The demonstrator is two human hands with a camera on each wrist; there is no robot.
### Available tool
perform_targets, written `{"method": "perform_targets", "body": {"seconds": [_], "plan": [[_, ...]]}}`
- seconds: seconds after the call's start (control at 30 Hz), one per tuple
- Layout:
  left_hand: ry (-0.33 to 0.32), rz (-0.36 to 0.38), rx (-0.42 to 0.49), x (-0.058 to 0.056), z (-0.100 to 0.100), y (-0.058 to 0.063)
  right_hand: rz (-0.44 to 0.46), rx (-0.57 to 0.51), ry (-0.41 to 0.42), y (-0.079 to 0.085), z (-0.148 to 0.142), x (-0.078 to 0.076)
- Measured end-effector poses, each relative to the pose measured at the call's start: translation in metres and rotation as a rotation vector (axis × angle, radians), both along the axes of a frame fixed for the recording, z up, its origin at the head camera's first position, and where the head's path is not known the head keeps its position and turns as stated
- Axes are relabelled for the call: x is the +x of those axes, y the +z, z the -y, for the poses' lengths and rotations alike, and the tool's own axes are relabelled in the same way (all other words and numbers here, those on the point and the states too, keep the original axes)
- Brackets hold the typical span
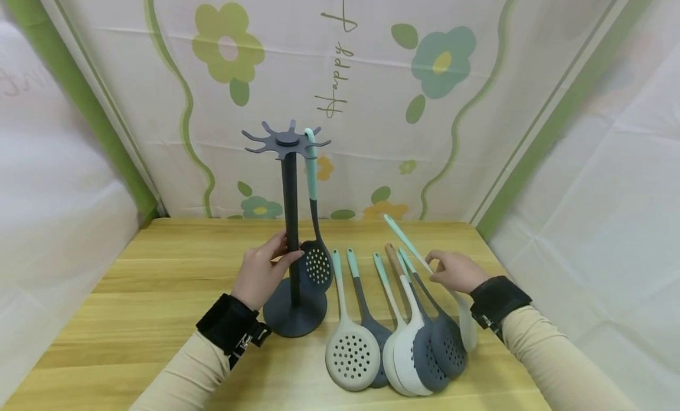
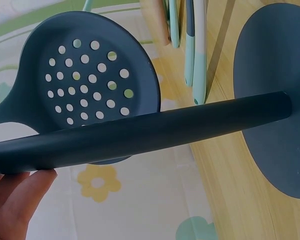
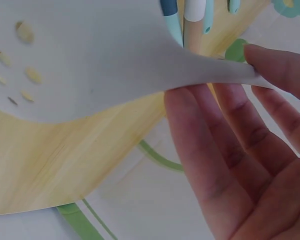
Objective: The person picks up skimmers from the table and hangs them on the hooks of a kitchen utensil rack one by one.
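My left hand (image 1: 259, 272) grips the dark upright pole (image 1: 290, 210) of a utensil stand, whose top is a ring of curved hooks (image 1: 287, 139). From one of those hooks hangs a dark skimmer (image 1: 317, 266) with a mint handle, its perforated head close beside the pole. Over on the right, my right hand (image 1: 455, 270) pinches a pale skimmer (image 3: 115, 55) by its neck, thumb on one side and fingers on the other. That skimmer's mint handle (image 1: 399, 232) points up and to the left, and its holed head tilts down toward the tabletop.
Between my hands several utensils lie on the wooden table (image 1: 175, 316), handles pointing away: a beige skimmer (image 1: 353, 355), a white ladle-like one with a brown handle (image 1: 411, 364) and dark skimmers (image 1: 450, 346), partly overlapping. A flowered cloth (image 1: 340, 62) hangs behind the table.
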State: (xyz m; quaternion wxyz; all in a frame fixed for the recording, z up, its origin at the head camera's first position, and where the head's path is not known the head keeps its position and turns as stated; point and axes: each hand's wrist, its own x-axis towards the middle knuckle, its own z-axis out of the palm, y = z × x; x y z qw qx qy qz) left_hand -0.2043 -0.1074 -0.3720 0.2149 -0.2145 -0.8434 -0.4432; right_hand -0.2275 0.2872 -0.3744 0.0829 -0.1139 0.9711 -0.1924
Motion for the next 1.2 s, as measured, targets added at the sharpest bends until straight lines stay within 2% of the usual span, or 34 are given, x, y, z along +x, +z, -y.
{"method": "perform_targets", "body": {"seconds": [1.2], "plan": [[-0.001, 0.003, 0.0, -0.002, 0.0, 0.0, -0.043, 0.032, 0.014, 0.007, 0.011, 0.0]]}}
